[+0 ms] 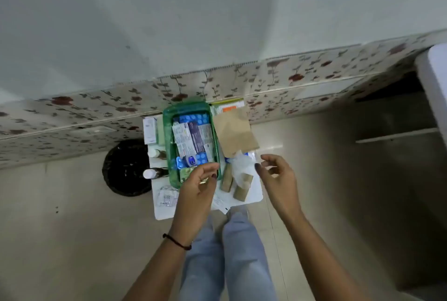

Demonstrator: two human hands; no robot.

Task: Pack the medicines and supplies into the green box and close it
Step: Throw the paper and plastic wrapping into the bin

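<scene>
The green box (191, 142) stands open on a small white table (254, 197), against the far edge and slightly toward the table's left side. It is already filled nearly to the rim with blister strips and flat cartons (191, 139), laid in overlapping layers.

Risk 1: the lid may fail to seat. The contents sit high, and several items remain outside: two tan rolls (233, 183) and a crumpled clear wrapper (242, 167) near the right edge, a brown paper bag (233, 132) at the far right corner, two bottles (154, 164) and a white carton (150, 130) along the left edge. Adding these without rearranging would probably raise the stack above the rim.

Risk 2: items may fall. The rolls and loose papers (220, 202) lie close to the near edge; a sweep of either forearm could push them off.

The left hand (198, 185) hovers over the near end of the box, fingers loosely curled, holding nothing visible. The right hand (278, 174) hangs over the near right corner, fingers spread and empty, just beside the wrapper.

No lid can be identified with certainty.
</scene>
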